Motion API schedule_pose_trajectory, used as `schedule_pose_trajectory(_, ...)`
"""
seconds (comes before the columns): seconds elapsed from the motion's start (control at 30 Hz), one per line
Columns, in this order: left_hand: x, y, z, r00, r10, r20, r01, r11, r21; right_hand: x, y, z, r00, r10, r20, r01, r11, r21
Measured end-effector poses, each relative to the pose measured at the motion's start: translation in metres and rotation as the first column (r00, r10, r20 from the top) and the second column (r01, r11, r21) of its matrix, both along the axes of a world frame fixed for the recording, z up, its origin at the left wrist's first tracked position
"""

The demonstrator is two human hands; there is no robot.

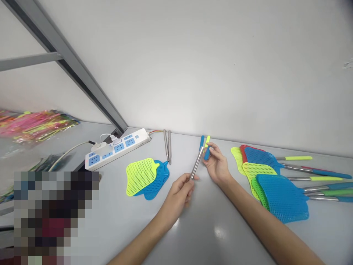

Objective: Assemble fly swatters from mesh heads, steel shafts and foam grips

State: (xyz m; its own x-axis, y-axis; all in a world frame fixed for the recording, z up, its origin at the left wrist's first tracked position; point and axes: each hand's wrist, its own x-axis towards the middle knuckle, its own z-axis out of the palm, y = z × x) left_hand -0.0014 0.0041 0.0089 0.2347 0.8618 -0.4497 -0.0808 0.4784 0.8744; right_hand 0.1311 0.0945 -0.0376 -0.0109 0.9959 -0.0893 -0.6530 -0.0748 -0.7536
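Note:
A shiny metal tube [196, 163] is held by its lower end in my left hand [180, 189], slanting up and away over the table. My right hand [217, 165] pinches a short blue handle grip [207, 152] between thumb and fingers, close beside the tube's upper end; whether they touch I cannot tell. Just behind, against the wall, lie another blue grip [202, 142] and a yellow grip [207, 140]. To the left are two metal tubes [169, 147], and in front of them a yellow fly swatter head [141, 176] overlaps blue swatter heads [156, 184].
Several fly swatters with handles [286, 198] are piled at the right. A white power strip [118, 149] with plugs and cables stands at the left, near a grey metal frame post [79, 73]. Plastic-wrapped colourful goods [38, 125] lie beyond it. The wall closes off the back.

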Motion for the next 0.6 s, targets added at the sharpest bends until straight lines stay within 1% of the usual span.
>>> schedule_pose_trajectory(0.1, 0.0, 0.001, 0.003, 1.0, 0.002, 0.026, 0.001, 0.995, -0.096, -0.001, -0.001, 0.0, 0.997, -0.068, 0.018, 0.068, 0.998, 0.01)
schedule_pose_trajectory(0.17, 0.0, 0.001, 0.004, 0.999, 0.027, 0.044, -0.021, 0.989, -0.148, -0.003, -0.001, -0.001, 0.99, -0.137, 0.036, 0.137, 0.99, 0.018)
schedule_pose_trajectory(0.27, 0.001, 0.0, 0.003, 0.997, 0.053, 0.047, -0.044, 0.981, -0.19, -0.004, 0.0, -0.004, 0.968, -0.241, 0.065, 0.24, 0.971, 0.023)
schedule_pose_trajectory(0.33, 0.002, -0.002, 0.0, 0.997, 0.045, 0.065, -0.031, 0.98, -0.199, -0.005, 0.0, -0.005, 0.954, -0.286, 0.087, 0.286, 0.958, 0.017)
schedule_pose_trajectory(0.4, 0.002, -0.003, -0.003, 0.995, 0.029, 0.098, -0.009, 0.98, -0.197, -0.006, 0.001, -0.005, 0.946, -0.304, 0.112, 0.305, 0.952, 0.006)
schedule_pose_trajectory(0.5, 0.004, -0.005, -0.01, 0.991, 0.01, 0.136, 0.011, 0.988, -0.152, -0.006, 0.002, -0.005, 0.947, -0.288, 0.139, 0.292, 0.956, -0.01)
schedule_pose_trajectory(0.6, 0.006, -0.006, -0.015, 0.991, -0.008, 0.13, 0.022, 0.994, -0.107, -0.007, 0.002, -0.005, 0.955, -0.258, 0.148, 0.264, 0.964, -0.019)
